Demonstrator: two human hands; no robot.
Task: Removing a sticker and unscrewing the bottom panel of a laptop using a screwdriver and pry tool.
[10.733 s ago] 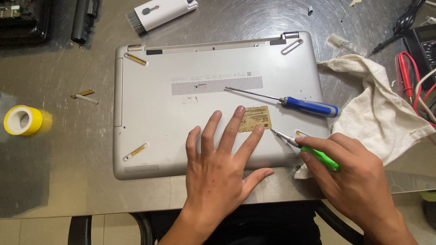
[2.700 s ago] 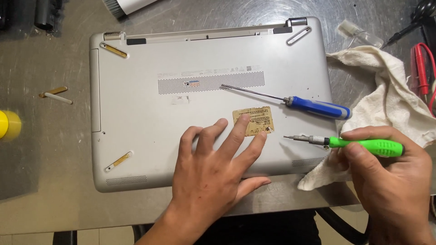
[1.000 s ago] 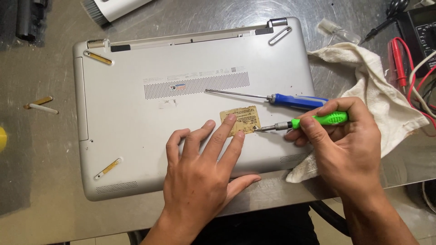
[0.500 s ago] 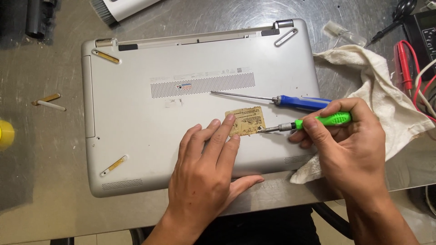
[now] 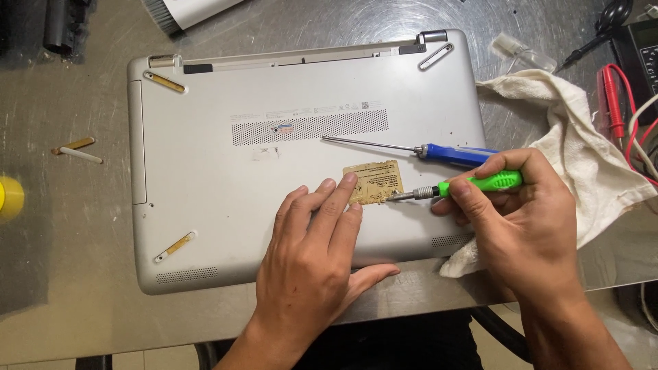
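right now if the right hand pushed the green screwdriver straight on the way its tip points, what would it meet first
The right hand aims the green screwdriver leftward; its tip is already at the edge of the worn tan sticker, then the left hand's fingertips, probably.

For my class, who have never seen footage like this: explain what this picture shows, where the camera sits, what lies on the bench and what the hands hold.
The picture comes from a camera worn on a person's head, looking down at their own two bare hands. On a metal workbench lies a silver laptop, turned bottom up. The left hand rests flat on it, fingertips on a worn tan sticker. The right hand has a grip on a green-handled screwdriver, its tip at the sticker's edge. A blue-handled screwdriver lies loose on the laptop. To the right are a white cloth and red probe leads; at the left edge, a yellow tape roll.
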